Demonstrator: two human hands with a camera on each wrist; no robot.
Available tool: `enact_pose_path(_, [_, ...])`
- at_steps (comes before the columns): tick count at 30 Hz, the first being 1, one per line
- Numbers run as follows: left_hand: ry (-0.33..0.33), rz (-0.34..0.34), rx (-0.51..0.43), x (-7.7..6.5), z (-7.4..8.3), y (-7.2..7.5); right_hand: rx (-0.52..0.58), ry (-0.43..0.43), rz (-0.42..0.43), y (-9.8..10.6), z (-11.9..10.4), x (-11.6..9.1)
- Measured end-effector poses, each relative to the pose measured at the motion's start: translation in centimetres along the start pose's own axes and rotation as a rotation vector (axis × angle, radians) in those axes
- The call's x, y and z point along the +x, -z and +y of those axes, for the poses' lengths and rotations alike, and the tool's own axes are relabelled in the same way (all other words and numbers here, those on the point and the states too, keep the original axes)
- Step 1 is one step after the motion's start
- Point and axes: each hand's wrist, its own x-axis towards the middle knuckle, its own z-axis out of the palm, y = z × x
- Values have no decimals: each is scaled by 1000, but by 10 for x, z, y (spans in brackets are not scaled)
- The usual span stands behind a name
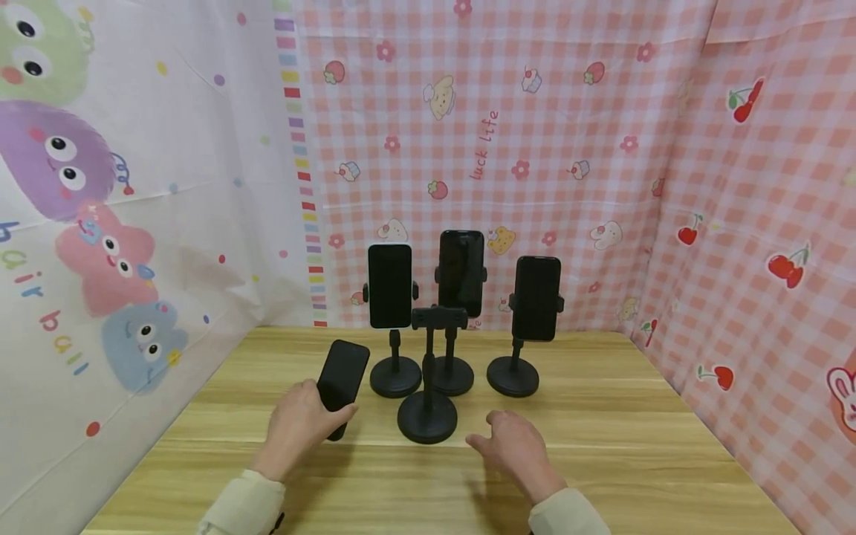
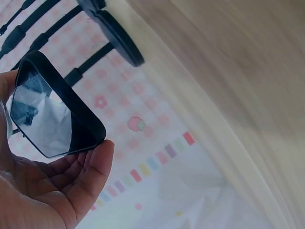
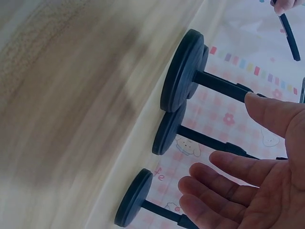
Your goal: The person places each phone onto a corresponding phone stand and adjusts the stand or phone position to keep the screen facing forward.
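My left hand (image 1: 301, 427) grips a black smartphone (image 1: 343, 371) by its long edges, thumb on one side and fingers on the other. The phone is tilted and raised off the table, and its glossy screen (image 2: 43, 114) shows reflections in the left wrist view. To its right stands a black phone stand (image 1: 428, 420) with a round base and a bare clamp (image 1: 439, 319) on top. My right hand (image 1: 515, 449) hovers to the right of that stand, fingers slightly bent and apart; in the right wrist view the palm (image 3: 267, 191) holds nothing.
Behind the bare stand are three more stands holding upright phones: a white-edged one (image 1: 391, 286) at left, a black one (image 1: 461, 273) in the middle and another (image 1: 536, 299) at right. The wooden table (image 1: 602, 446) meets patterned cloth walls (image 1: 535, 126) behind and at both sides.
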Motion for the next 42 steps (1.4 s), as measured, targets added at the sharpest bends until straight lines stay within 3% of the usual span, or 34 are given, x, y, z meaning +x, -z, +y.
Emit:
enact_pose_path(12, [9, 88, -124, -8, 28, 2, 33, 35, 73, 16, -5, 6])
enact_pose_path(21, [-1, 111, -173, -17, 49, 7, 10, 76, 134, 34, -11, 14])
enact_pose_path(35, [-61, 190, -233, -26, 68, 17, 105, 131, 200, 84, -34, 29])
enact_pose_path(42, [-103, 210, -250, -29, 83, 28, 115, 219, 262, 105, -46, 33])
